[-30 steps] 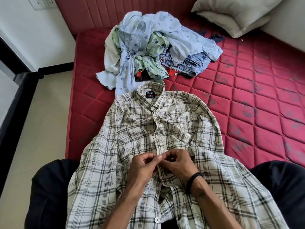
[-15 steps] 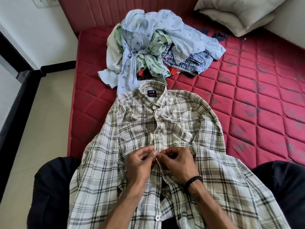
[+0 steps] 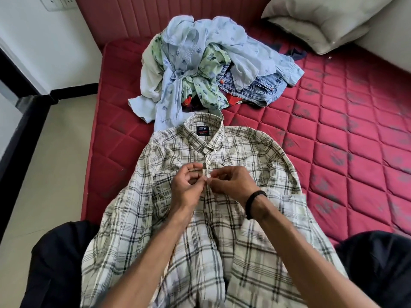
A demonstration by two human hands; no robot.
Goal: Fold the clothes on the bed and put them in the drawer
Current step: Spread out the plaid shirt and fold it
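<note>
**Buttoning before the fold: a small fastening, a loose shirt**

A person's left hand [image 3: 185, 187] and right hand [image 3: 231, 185] meet over the front placket of a white cotton shirt with dark grey and green checks [image 3: 222, 230], spread face up along the near edge of the red quilted mattress [image 3: 333, 134], its hem draped over the person's lap. Both hands are curled nearly closed, fingertips [image 3: 205, 177] pinching the two placket edges together just below the collar; whether a button sits between them cannot be told. A black band [image 3: 253, 202] circles the right wrist.

The risks appear modest. A button pushed only partway through could slip free and let the front gape at the fold. Tugging the placket may drag the shirt towards the lap and skew its sleeves, so the creases would land crooked.

Beyond the collar, towards the far edge near the headboard, a heap of unfolded clothes [image 3: 200, 63] waits, pale blue and green printed shirts over blue denim. A grey pillow [image 3: 322, 21] lies at the far right corner. No drawer is in view.
</note>
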